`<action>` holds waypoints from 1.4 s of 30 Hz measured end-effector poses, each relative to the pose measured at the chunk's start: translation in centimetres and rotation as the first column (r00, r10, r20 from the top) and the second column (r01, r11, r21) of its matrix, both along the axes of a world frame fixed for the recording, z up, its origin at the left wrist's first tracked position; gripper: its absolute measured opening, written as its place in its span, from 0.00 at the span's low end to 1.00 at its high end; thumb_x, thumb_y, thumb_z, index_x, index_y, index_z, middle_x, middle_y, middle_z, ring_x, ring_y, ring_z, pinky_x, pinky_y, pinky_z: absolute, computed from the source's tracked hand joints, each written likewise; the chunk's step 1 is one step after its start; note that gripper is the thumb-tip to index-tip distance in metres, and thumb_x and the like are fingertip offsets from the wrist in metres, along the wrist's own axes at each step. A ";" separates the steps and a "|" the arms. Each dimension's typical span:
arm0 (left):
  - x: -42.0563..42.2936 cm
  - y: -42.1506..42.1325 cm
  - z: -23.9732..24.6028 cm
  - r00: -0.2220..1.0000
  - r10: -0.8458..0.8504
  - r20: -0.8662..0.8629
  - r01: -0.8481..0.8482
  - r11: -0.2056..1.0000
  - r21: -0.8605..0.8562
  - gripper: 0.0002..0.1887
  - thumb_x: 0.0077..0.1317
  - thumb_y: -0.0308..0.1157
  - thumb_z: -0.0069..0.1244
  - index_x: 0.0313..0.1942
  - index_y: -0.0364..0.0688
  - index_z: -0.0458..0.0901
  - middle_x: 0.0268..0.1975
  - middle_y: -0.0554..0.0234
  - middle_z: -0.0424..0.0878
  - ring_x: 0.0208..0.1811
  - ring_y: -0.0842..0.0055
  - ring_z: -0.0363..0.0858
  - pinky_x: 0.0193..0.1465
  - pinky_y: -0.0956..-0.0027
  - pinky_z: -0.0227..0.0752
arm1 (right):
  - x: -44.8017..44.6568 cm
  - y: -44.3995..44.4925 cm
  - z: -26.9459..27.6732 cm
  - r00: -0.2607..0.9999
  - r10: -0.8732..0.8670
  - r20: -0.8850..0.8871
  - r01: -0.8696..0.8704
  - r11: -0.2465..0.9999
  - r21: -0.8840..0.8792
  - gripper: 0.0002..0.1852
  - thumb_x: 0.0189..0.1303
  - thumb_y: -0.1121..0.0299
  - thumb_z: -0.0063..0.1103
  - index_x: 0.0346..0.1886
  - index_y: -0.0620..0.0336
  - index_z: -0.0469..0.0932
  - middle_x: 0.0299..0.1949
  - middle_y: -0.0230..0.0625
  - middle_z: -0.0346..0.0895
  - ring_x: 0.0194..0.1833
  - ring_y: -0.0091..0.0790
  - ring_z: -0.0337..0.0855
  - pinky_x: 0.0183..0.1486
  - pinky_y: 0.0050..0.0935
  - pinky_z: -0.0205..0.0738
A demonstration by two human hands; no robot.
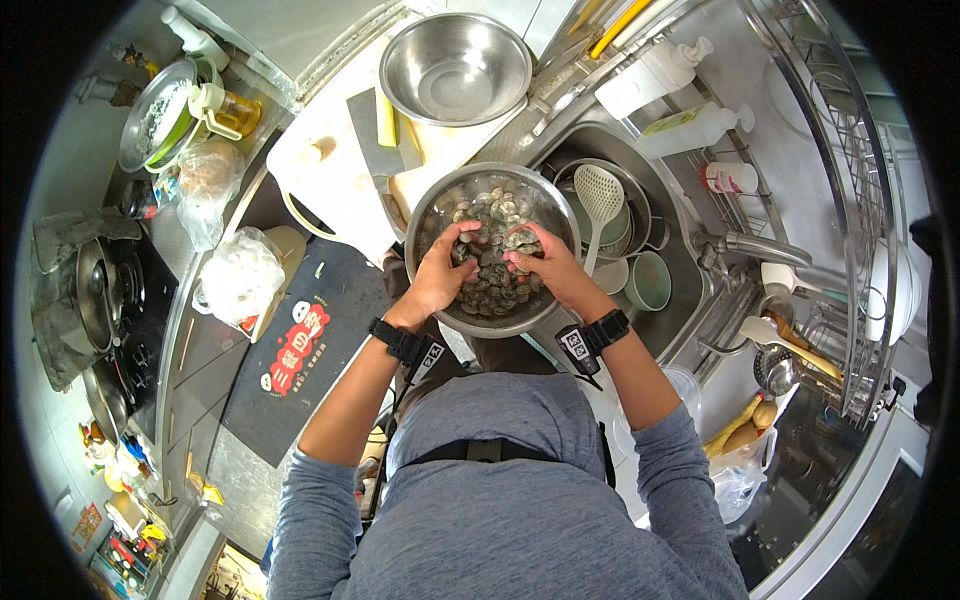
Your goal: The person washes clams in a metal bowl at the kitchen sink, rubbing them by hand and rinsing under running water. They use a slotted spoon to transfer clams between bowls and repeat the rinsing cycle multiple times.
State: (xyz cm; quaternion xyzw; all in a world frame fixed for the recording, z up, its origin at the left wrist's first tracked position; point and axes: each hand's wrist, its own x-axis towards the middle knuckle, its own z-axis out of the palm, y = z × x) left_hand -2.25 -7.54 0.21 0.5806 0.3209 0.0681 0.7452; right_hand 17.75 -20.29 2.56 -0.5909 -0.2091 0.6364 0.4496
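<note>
A stainless steel bowl (491, 326) of small clams (491, 289) in what looks like water is in front of me, at the sink's near left edge. Both hands are inside it. My left hand (450, 262) is at the left side, fingers curled around some clams. On the right, my right hand (544, 259) holds a handful of clams, its fingertips turned inwards. The two hands are apart, with clams between them. Wrist straps with small devices are on both wrists.
An empty metal bowl (457, 67) stands behind on a white cutting board (322, 172), near a cleaver (367, 135). The sink (675, 307) on the right holds pots, a slotted spoon (598, 195) and a green cup (648, 281). A faucet (757, 246) reaches over its right side.
</note>
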 end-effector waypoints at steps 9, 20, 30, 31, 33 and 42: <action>-0.1 -0.7 0.8 0.993 0.081 -0.084 -0.085 0.995 -0.049 0.24 0.75 0.19 0.48 0.68 0.46 0.67 0.59 0.62 0.78 0.60 0.77 0.80 0.53 0.70 0.87 | 0.2 -0.6 1.2 0.997 -0.042 -0.061 0.039 0.998 -0.046 0.14 0.77 0.64 0.59 0.61 0.52 0.73 0.47 0.28 0.84 0.44 0.21 0.83 0.42 0.23 0.74; -0.5 -0.9 0.8 0.992 0.098 -0.080 -0.094 0.994 0.060 0.15 0.77 0.22 0.48 0.62 0.40 0.73 0.54 0.63 0.80 0.54 0.78 0.82 0.49 0.69 0.89 | 0.0 -1.3 1.8 0.995 -0.093 -0.029 0.094 0.995 0.045 0.10 0.76 0.63 0.59 0.55 0.51 0.77 0.36 0.24 0.80 0.36 0.18 0.79 0.37 0.20 0.69; -0.8 -0.7 0.7 0.974 0.189 -0.126 -0.155 0.959 0.238 0.10 0.78 0.26 0.49 0.54 0.36 0.84 0.42 0.61 0.83 0.40 0.79 0.85 0.40 0.73 0.86 | 0.4 -2.1 -0.1 0.986 -0.115 0.119 0.111 0.993 0.039 0.09 0.76 0.63 0.60 0.47 0.57 0.76 0.30 0.27 0.78 0.29 0.20 0.79 0.32 0.23 0.70; -0.8 -0.6 1.0 0.971 0.193 -0.138 -0.158 0.961 0.227 0.10 0.79 0.27 0.48 0.54 0.37 0.84 0.41 0.64 0.84 0.41 0.81 0.85 0.39 0.74 0.85 | 0.5 -2.1 -0.3 0.983 -0.103 0.154 0.093 0.993 0.073 0.09 0.76 0.63 0.60 0.46 0.59 0.75 0.28 0.28 0.78 0.28 0.20 0.79 0.31 0.24 0.70; -1.0 -0.4 1.6 0.966 0.175 -0.190 -0.116 0.951 0.285 0.10 0.78 0.27 0.49 0.53 0.38 0.86 0.37 0.66 0.85 0.37 0.83 0.85 0.36 0.76 0.83 | 0.5 -2.3 -0.4 0.973 -0.077 0.217 0.068 0.996 0.049 0.09 0.75 0.66 0.61 0.44 0.61 0.73 0.29 0.31 0.78 0.28 0.22 0.80 0.31 0.25 0.73; -1.3 -0.5 2.4 0.942 0.141 -0.306 -0.048 0.955 0.293 0.08 0.69 0.29 0.62 0.44 0.33 0.88 0.33 0.62 0.89 0.32 0.80 0.87 0.30 0.75 0.80 | -0.2 -2.5 -0.5 0.787 0.017 0.617 -0.031 0.999 0.013 0.14 0.67 0.69 0.69 0.42 0.61 0.70 0.38 0.40 0.81 0.42 0.38 0.83 0.47 0.38 0.78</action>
